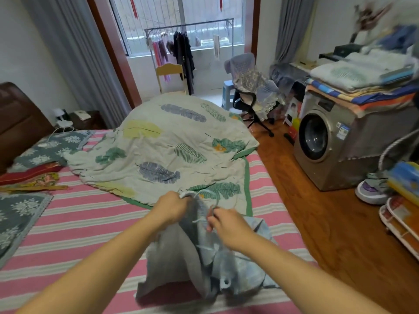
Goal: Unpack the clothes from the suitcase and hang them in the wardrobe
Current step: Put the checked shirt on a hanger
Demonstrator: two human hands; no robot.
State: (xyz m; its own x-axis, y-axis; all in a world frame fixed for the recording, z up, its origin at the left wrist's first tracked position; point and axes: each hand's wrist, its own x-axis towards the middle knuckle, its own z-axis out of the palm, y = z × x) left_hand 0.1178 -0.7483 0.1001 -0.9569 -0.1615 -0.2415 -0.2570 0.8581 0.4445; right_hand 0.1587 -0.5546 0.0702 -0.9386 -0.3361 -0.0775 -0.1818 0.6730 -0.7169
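**Grey garment worked onto a hanger on the striped bed**

A soft, crumpled grey-blue cloth garment (181, 259) is spread on the pink-and-white striped bed sheet (86, 223). Its upper edge is gripped by the curled fingers of the left hand (171, 208), together with a thin pale curved hanger (199, 198). A fold of fabric is pinched by the right hand (226, 225). Beyond lies a rumpled leaf-printed quilt (163, 143); farther right stands a metallic front-loading washing machine (324, 141).

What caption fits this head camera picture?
Both hands fit a hanger into grey clothes on the striped bed.
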